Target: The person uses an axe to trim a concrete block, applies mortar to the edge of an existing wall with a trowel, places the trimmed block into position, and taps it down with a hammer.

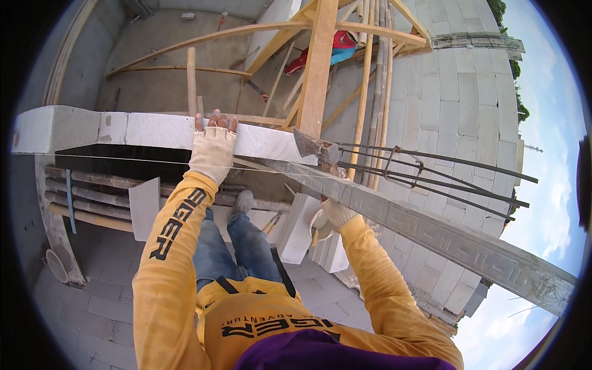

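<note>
A course of white lightweight concrete blocks (161,130) runs across in front of me, its right end cut at a slant. My left hand (213,147), in a cream glove with bare fingertips, lies on the block with the fingers spread over its far edge. At the slanted end is the worn metal head of a hatchet (306,145), its blade against the block. The handle passes down behind a long grey metal beam (431,231). Below that beam my gloved right hand (338,214) is closed around the handle, partly hidden. A thin string (148,160) stretches along the blocks.
Steel rebar (456,176) juts out to the right. Wooden props (319,68) and poles stand beyond the wall, near another person (342,49) in red and blue. Below are a white bucket (319,225), loose blocks (298,229) and stacked poles (92,196).
</note>
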Action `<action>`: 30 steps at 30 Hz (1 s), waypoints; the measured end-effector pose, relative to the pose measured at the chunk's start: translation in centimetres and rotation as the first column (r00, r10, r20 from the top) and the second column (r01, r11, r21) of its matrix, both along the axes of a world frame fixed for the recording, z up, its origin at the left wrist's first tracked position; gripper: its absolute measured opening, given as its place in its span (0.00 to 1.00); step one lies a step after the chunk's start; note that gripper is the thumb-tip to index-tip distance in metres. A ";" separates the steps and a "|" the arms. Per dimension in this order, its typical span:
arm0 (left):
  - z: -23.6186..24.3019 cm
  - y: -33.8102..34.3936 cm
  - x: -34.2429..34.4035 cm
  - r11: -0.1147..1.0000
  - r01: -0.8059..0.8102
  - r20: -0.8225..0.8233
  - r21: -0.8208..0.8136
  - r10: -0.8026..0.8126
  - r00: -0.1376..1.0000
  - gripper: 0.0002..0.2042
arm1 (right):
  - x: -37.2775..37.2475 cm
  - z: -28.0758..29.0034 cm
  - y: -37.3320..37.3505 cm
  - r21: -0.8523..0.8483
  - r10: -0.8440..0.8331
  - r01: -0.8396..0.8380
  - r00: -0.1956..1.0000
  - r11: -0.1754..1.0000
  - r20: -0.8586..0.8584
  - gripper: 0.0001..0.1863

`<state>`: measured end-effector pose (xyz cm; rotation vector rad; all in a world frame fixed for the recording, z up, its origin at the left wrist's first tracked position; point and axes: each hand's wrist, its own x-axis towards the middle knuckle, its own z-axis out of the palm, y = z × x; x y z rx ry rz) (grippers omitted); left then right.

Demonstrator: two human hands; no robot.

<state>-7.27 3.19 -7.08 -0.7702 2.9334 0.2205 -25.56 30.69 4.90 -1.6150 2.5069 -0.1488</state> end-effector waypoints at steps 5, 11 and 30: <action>0.0 -0.2 0.0 1.000 -0.009 0.036 0.016 0.009 0.999 0.40 | -1.4 -0.9 0.8 0.071 -0.148 0.138 0.974 0.988 0.173 0.22; -0.2 -0.1 0.3 1.000 -0.017 0.055 0.003 0.016 0.998 0.40 | -2.7 -2.0 -0.4 0.055 -0.225 0.222 0.883 0.973 0.412 0.23; 0.1 0.0 -0.4 1.000 0.005 0.077 0.011 -0.006 0.997 0.38 | -6.8 -6.9 1.6 0.077 -0.407 0.447 0.713 0.891 0.572 0.36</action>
